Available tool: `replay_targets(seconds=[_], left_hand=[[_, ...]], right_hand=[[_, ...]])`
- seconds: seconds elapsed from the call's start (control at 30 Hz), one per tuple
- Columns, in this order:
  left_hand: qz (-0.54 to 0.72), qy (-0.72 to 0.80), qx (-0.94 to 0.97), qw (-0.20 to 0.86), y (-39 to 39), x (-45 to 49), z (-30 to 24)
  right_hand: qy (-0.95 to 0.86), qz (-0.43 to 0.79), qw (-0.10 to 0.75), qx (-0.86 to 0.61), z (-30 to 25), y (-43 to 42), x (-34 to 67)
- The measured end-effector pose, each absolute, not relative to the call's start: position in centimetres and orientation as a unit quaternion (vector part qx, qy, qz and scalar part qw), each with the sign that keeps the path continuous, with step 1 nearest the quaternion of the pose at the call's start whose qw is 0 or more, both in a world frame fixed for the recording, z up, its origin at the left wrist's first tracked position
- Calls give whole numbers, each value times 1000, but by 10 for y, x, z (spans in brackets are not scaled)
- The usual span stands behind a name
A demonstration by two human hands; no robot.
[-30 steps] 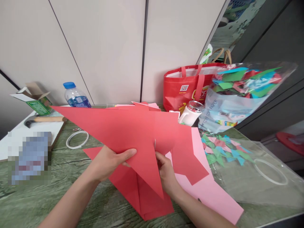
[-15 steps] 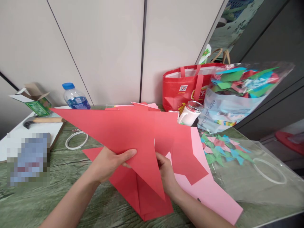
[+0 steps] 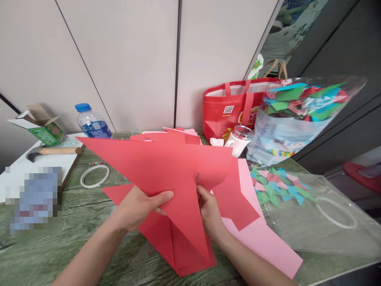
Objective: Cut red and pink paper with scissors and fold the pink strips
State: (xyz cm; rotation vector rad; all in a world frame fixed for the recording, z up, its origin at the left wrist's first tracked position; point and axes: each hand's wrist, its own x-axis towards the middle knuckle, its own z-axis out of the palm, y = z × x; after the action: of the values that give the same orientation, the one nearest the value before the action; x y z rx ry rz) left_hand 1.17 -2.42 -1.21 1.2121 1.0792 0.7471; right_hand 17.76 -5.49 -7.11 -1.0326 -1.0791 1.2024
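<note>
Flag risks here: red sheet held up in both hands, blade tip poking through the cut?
1. The left hand pinches the red sheet close to the scissor tip worked by the right hand; a nick is possible.
2. The raised sheet may sag, skewing the cut.
3. Its far edge nears the white jar and could tip it.

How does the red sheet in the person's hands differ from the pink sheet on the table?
The red sheet is held up off the table by the left hand and right hand; the pink sheet lies flat, untouched. The red sheet is deep red, the pink sheet pale. Both look like plain craft paper.
</note>
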Motion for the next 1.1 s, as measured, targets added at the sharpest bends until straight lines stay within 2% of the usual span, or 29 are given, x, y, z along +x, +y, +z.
replay_targets(seconds=[0.8,1.1], left_hand=[[321,453,532,639,-24,13,-11],[409,428,499,633,-18,0,2]], right_hand=[[-438,505,575,-472,-76,-56,178],[-455,504,571,-462,-77,-55,178]])
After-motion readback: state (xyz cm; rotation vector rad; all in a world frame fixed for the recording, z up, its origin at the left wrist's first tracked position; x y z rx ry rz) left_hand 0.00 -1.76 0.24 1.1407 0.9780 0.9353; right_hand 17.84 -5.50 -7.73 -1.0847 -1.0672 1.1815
